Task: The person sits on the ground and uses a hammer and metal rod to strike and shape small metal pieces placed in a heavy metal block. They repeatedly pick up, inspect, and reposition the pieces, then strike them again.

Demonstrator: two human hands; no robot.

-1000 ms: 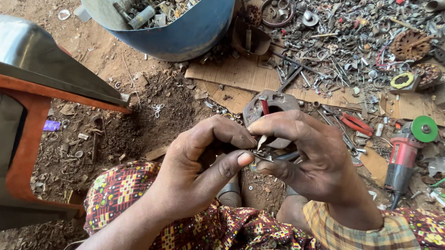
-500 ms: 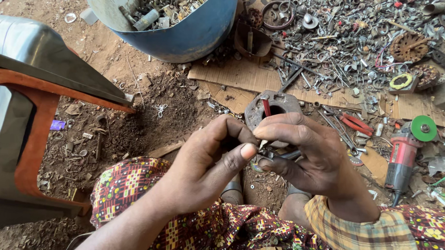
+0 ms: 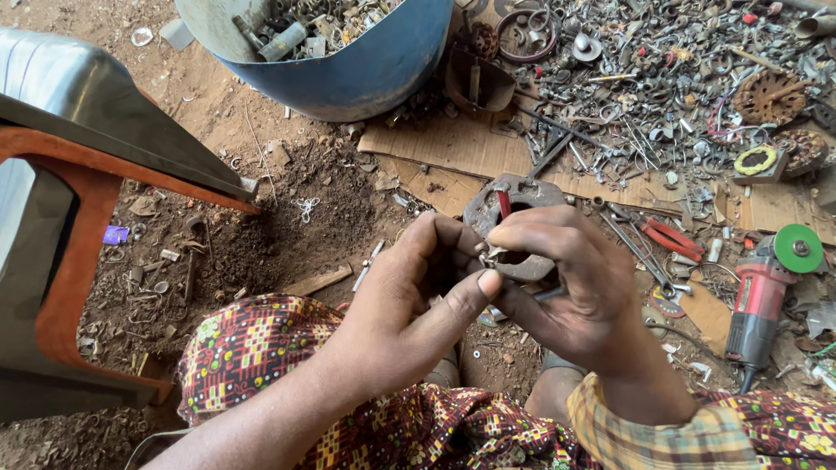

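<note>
The left hand and right hand are pinching what seems a small pale metal piece between fingertips; a slackening grip is risking it dropping among the scattered grey metal scrap.

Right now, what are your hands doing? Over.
Left hand and right hand together, pinching a small metal part. Round rusty metal piece on the ground just beyond. Nothing between them.

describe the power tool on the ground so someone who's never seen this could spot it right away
Start at the big blue drum of metal scrap at the top, then go right and down past the spread of loose metal parts on cardboard. Near the right edge, right of the right hand, lies an angle grinder. Its red body and bright green disc mark it out from the grey scrap and the red-handled pliers beside it.
</note>
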